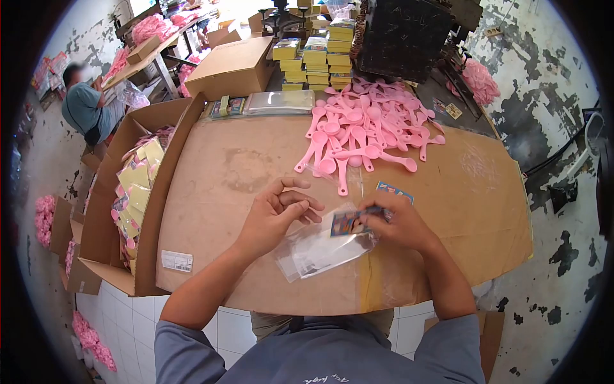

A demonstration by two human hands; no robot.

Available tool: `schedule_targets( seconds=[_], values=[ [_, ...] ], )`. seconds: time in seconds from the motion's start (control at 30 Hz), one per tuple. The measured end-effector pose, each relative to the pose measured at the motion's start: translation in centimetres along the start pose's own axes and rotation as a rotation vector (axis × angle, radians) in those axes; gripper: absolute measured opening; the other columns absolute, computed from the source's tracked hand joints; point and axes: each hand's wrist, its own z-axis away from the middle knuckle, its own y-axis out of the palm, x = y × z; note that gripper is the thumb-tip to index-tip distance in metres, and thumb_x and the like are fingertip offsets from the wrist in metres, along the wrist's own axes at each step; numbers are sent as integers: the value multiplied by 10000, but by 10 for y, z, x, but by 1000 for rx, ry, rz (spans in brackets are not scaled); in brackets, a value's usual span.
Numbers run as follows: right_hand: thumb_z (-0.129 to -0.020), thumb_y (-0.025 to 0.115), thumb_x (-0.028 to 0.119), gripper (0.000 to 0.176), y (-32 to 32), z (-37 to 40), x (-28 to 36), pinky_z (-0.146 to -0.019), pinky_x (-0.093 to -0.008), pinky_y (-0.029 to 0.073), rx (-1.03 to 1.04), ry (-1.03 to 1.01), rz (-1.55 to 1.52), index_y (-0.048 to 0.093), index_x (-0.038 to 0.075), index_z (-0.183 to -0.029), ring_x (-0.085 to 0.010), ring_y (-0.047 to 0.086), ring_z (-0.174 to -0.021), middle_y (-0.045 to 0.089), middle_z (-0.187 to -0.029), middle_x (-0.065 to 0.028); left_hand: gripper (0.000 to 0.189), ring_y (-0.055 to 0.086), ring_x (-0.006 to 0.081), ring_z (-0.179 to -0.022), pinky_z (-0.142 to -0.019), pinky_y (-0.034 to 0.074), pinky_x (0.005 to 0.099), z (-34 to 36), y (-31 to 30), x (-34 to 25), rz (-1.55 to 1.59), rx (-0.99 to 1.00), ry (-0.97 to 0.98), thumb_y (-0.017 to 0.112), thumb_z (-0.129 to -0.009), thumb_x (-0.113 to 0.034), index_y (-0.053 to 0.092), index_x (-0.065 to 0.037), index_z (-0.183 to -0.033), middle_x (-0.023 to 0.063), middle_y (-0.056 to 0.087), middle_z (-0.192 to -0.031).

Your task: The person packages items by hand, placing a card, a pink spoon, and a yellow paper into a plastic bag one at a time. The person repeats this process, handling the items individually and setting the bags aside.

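Note:
My right hand (pixel 398 221) pinches a small printed card (pixel 345 224) over clear plastic bags (pixel 326 257) lying on the cardboard tabletop. Just left of it, my left hand (pixel 280 210) hovers with loosely curled fingers apart and nothing visible in them. Behind the right hand lies another blue printed card (pixel 395 190), partly hidden by the fingers. A heap of pink plastic scoops (pixel 364 125) spreads beyond both hands, its nearest handles a short way from the fingertips.
At left stands an open carton (pixel 146 217) holding packed yellow cards and pink scoops. Clear sleeves (pixel 280 102), stacked yellow card packs (pixel 316 57) and a closed carton (pixel 231 67) are at the back. A seated person (pixel 86 105) is at far left.

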Motion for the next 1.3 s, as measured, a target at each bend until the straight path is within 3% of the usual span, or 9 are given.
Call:
schedule_targets(
  seconds=[0.1,0.3,0.5,0.6,0.7,0.9,1.07,1.2,1.3],
  values=[
    [-954,681,35,232,1,-2,9,-837,-292,553,-179,154,-336,652,-4,-1181,-106,661,-961,690,-1046,-49,293,751,196,-916,-801,588,300,3,3,-2,-32,32,-75,628,-1022,-68,576,12,-1299,156,758,-1060],
    [-962,701,28,289,5,-4,11,-788,-254,528,-419,-67,-397,630,4,-1242,-80,647,-954,683,-1059,-28,348,729,114,-903,-770,584,245,7,16,1,-109,53,-175,691,-997,-79,599,48,-1308,131,779,-1015],
    [-975,663,-8,257,0,3,17,-852,-265,527,-230,77,-250,649,-5,-1231,-94,635,-960,671,-1083,-56,413,717,91,-914,-815,581,252,8,19,11,-150,95,-163,722,-972,-68,580,74,-1333,128,788,-1009],
    [-971,662,-19,254,1,0,20,-796,-263,520,-252,-138,-72,671,7,-1224,-87,627,-919,672,-1034,-33,435,735,134,-969,-883,577,272,8,20,7,-158,111,-209,719,-974,-66,550,101,-1339,153,781,-1050],
    [-963,665,-24,252,5,-2,18,-763,-261,508,-323,-211,-144,688,21,-1210,-92,619,-870,663,-977,-23,458,729,118,-959,-897,566,266,8,19,9,-180,127,-182,715,-978,-69,532,119,-1353,139,785,-1048],
    [-921,688,-41,253,1,-2,26,-737,-270,507,-177,-291,59,717,35,-1161,-127,629,-834,651,-940,-65,476,714,91,-951,-899,543,252,10,22,13,-274,162,-137,704,-991,-90,533,65,-1408,126,790,-1051],
    [-926,705,-11,302,13,2,42,-750,-299,532,-221,-198,87,678,45,-1222,-154,659,-855,661,-961,-80,465,716,90,-955,-884,547,266,14,31,-3,-552,240,-147,723,-982,-112,563,43,-1390,117,794,-1025],
    [-948,707,-7,349,16,-2,33,-768,-281,542,-495,-111,-367,591,23,-1275,-128,671,-888,667,-989,-68,472,721,94,-946,-879,547,267,11,21,22,-199,148,-159,744,-967,-118,572,54,-1372,117,795,-1013],
    [-953,705,-16,346,15,-3,22,-794,-263,551,-576,-146,-427,537,10,-1255,-107,672,-921,668,-1004,-70,461,720,97,-954,-877,551,261,10,23,9,-214,132,-191,735,-970,-97,567,60,-1370,120,792,-1024]
  ],
)
